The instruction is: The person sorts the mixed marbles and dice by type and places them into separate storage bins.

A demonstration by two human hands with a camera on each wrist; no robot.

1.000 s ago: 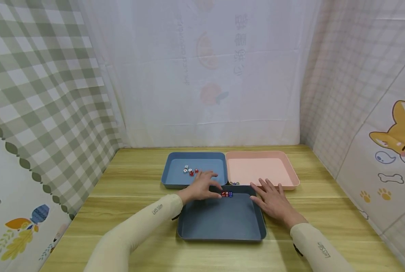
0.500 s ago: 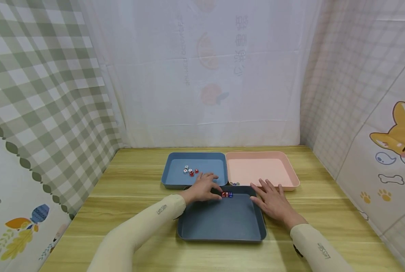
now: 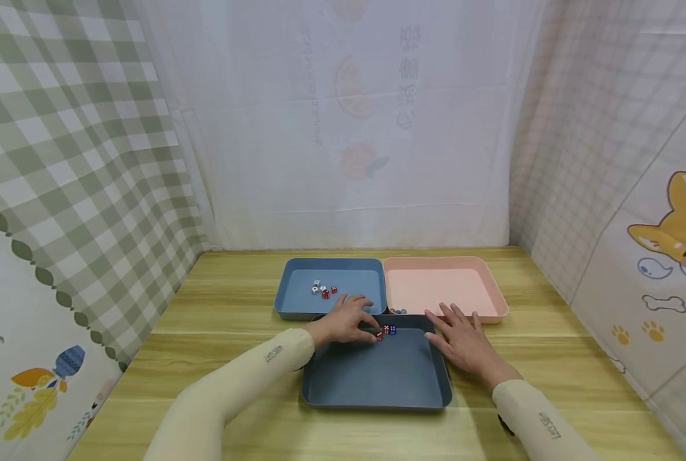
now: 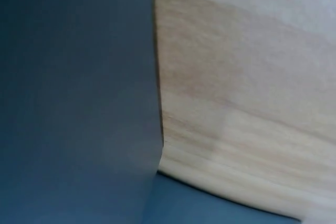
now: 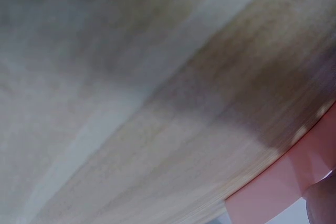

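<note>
In the head view, a dark grey-blue tray (image 3: pixel 377 378) lies at the front. My left hand (image 3: pixel 345 320) reaches over its back left part, thumb and index fingertips pinching a red die (image 3: pixel 379 335). Just right of that die sit another red die (image 3: pixel 386 329) and a blue die (image 3: pixel 392 330), near the tray's back wall. My right hand (image 3: pixel 462 339) holds nothing; its spread fingers lie by the dark tray's right back corner and the pink tray's (image 3: pixel 443 288) front edge. In the right wrist view a finger (image 5: pixel 323 203) shows beside the pink wall.
A blue tray (image 3: pixel 296 304) stands behind on the left, holding white dice (image 3: pixel 315 290) and red dice (image 3: pixel 325 294). Several small marbles (image 3: pixel 398 312) lie at the pink tray's front left corner. All trays touch or nearly touch on the wooden table (image 3: pixel 221 358). Cloth curtains (image 3: pixel 354 128) surround it.
The leftmost red die has shifted slightly toward me and away from the other two, with my left thumb and index finger at it. My right hand stays put.
</note>
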